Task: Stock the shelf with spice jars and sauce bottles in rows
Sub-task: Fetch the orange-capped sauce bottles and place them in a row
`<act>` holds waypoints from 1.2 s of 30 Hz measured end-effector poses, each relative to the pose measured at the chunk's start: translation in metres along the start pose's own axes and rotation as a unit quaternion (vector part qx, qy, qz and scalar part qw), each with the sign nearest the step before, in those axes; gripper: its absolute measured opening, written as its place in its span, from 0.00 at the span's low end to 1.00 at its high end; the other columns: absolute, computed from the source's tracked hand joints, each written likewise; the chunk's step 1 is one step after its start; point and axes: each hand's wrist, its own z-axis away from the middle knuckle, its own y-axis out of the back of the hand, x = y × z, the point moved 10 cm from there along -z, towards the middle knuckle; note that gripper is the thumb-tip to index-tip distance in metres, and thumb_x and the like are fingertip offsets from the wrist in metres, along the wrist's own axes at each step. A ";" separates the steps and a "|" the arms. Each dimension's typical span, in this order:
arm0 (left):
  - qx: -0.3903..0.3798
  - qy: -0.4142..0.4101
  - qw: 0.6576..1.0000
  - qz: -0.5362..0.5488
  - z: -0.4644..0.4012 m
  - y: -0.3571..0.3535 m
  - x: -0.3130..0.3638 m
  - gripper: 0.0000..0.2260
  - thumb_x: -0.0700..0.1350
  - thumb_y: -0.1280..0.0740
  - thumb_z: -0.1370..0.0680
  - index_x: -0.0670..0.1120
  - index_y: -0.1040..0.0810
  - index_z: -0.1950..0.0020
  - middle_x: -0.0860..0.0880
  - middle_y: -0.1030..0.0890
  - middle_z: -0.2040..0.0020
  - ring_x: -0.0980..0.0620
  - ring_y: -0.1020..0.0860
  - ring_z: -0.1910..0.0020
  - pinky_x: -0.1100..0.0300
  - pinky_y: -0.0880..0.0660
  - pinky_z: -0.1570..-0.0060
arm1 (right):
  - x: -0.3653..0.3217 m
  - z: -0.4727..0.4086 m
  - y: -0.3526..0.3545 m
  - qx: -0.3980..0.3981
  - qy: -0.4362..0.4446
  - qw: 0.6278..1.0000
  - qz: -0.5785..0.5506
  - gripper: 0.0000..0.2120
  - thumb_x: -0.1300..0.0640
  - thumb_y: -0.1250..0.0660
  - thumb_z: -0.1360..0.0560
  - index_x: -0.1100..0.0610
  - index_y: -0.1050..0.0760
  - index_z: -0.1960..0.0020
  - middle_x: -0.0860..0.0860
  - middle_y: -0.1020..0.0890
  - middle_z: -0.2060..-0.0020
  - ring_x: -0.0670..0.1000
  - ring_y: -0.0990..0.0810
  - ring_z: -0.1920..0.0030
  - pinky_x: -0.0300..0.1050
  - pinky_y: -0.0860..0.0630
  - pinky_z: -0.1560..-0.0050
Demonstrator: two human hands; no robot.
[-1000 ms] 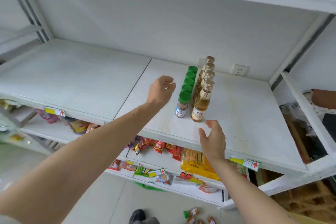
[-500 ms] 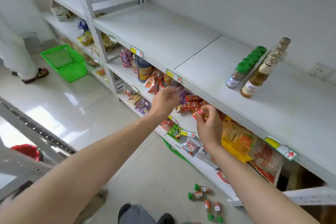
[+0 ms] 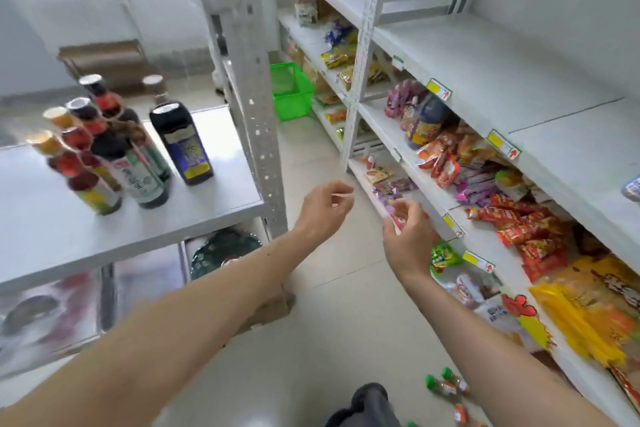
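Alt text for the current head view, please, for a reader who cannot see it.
Both hands, the left and right, are held out empty with loosely curled fingers in the aisle between two white shelf units. Sauce bottles stand on the left unit; snack packets fill the right unit's lower shelves, and green-capped spice jars lie on the floor.

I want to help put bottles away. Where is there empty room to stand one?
The top white shelf on the right is bare behind its yellow price tags. The grey table has room in front of the sauce bottles. The snack shelves below are crowded.
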 end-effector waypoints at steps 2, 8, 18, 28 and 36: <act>0.021 0.012 1.000 -0.007 0.021 0.040 -0.027 0.10 0.45 0.33 0.21 0.47 0.20 0.41 0.54 0.19 0.46 0.57 0.21 0.51 0.69 0.28 0.59 | -0.027 0.025 -0.030 -0.024 0.008 1.000 -0.011 0.13 0.62 0.32 0.26 0.58 0.28 0.43 0.52 0.20 0.48 0.54 0.22 0.46 0.49 0.27 0.47; 0.083 0.073 0.993 0.029 0.084 0.152 -0.102 0.08 0.43 0.32 0.23 0.47 0.19 0.45 0.51 0.18 0.54 0.54 0.20 0.56 0.59 0.24 0.55 | -0.103 0.094 -0.115 -0.099 0.038 0.994 -0.039 0.12 0.59 0.32 0.25 0.55 0.29 0.42 0.50 0.21 0.47 0.52 0.22 0.46 0.49 0.24 0.46; 0.205 0.107 0.973 0.004 0.134 0.304 -0.159 0.11 0.46 0.34 0.21 0.47 0.20 0.40 0.51 0.19 0.44 0.55 0.21 0.48 0.58 0.24 0.47 | -0.236 0.144 -0.216 -0.190 0.128 0.969 -0.097 0.12 0.58 0.33 0.24 0.54 0.29 0.42 0.47 0.21 0.47 0.50 0.22 0.45 0.53 0.25 0.43; 0.306 0.089 0.948 -0.007 0.105 0.400 -0.181 0.15 0.46 0.32 0.21 0.43 0.24 0.36 0.47 0.20 0.41 0.51 0.21 0.45 0.55 0.23 0.43 | -0.357 0.125 -0.291 -0.227 0.240 0.932 -0.149 0.11 0.57 0.30 0.25 0.57 0.22 0.44 0.51 0.18 0.51 0.49 0.20 0.53 0.46 0.22 0.50; 0.366 0.089 0.926 0.022 0.083 0.455 -0.213 0.14 0.48 0.38 0.19 0.43 0.24 0.36 0.47 0.21 0.38 0.52 0.23 0.44 0.59 0.26 0.44 | -0.365 0.135 -0.368 -0.327 0.210 0.911 -0.140 0.17 0.55 0.25 0.28 0.58 0.25 0.43 0.51 0.19 0.50 0.52 0.20 0.47 0.50 0.23 0.43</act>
